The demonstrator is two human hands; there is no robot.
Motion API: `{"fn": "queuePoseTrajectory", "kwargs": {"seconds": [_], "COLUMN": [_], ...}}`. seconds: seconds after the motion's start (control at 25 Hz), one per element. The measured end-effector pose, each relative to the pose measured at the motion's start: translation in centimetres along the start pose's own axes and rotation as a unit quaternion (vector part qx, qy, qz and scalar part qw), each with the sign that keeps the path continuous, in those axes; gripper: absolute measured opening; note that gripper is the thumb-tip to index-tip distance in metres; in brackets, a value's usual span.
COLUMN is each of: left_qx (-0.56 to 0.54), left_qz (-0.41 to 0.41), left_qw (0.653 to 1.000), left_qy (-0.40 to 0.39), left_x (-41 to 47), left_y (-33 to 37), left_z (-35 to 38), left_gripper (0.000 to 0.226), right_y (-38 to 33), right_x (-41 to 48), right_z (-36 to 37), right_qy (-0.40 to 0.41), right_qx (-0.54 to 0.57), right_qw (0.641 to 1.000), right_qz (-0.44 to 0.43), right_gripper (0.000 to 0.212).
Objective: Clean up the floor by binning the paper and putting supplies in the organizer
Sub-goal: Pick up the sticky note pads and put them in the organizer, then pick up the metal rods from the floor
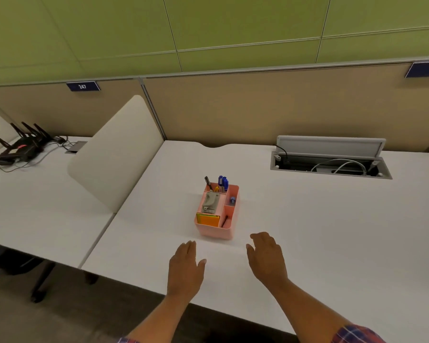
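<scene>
A pink organizer (214, 231) stands in the middle of the white desk (307, 219). It holds blue pens (223, 182) and a black marker at the back, a grey stapler (210, 202) in the centre, and orange and green sticky notes (208, 219) at the front. A small blue item lies in its right compartment. My left hand (186, 264) hovers just in front of the organizer, slightly to its left, fingers apart and empty. My right hand (266, 256) is in front and to the right, open and empty too. No paper or bin is in view.
A cream divider panel (114, 157) separates this desk from the left one, where a black router (20, 147) with antennas and cables sits. An open cable hatch (330, 159) is at the back right. Dark carpet floor (60, 318) shows below the desk edge.
</scene>
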State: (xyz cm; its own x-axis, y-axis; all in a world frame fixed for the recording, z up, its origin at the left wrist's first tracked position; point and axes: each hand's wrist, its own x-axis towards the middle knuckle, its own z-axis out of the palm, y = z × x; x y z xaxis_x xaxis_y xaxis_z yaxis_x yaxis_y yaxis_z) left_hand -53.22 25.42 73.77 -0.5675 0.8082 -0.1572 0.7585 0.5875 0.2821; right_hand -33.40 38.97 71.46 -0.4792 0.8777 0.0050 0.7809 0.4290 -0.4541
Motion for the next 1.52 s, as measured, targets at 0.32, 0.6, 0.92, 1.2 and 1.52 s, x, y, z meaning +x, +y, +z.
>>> {"fn": "queuePoseTrajectory", "kwargs": {"seconds": [0.32,0.6,0.92,1.2,1.52], "left_qx": [0.093,0.083,0.081,0.091,0.118], "left_qz": [0.064,0.152,0.195,0.24,0.22], "left_qw": [0.993,0.984,0.972,0.96,0.959], "left_qy": [-0.039,-0.049,-0.105,-0.113,-0.136], "left_x": [-10.3,-18.6,-30.6,-36.9,-42.2], "left_y": [5.7,7.7,6.4,11.4,19.3], "left_z": [4.0,7.1,12.2,16.5,25.2], "left_gripper": [0.086,0.084,0.084,0.083,0.083], "right_y": [5.4,9.8,15.1,21.5,34.5], "right_x": [-11.4,-23.1,-41.2,-50.5,-56.0], "right_z": [-3.4,-5.9,-7.4,-10.3,-11.3], "right_qy": [-0.104,-0.101,-0.08,-0.063,-0.082], "right_qx": [-0.087,-0.12,-0.131,-0.133,-0.086], "right_qw": [0.99,0.987,0.974,0.961,0.955], "right_qz": [-0.031,0.03,0.168,0.233,0.271], "right_gripper": [0.077,0.079,0.082,0.081,0.079]}}
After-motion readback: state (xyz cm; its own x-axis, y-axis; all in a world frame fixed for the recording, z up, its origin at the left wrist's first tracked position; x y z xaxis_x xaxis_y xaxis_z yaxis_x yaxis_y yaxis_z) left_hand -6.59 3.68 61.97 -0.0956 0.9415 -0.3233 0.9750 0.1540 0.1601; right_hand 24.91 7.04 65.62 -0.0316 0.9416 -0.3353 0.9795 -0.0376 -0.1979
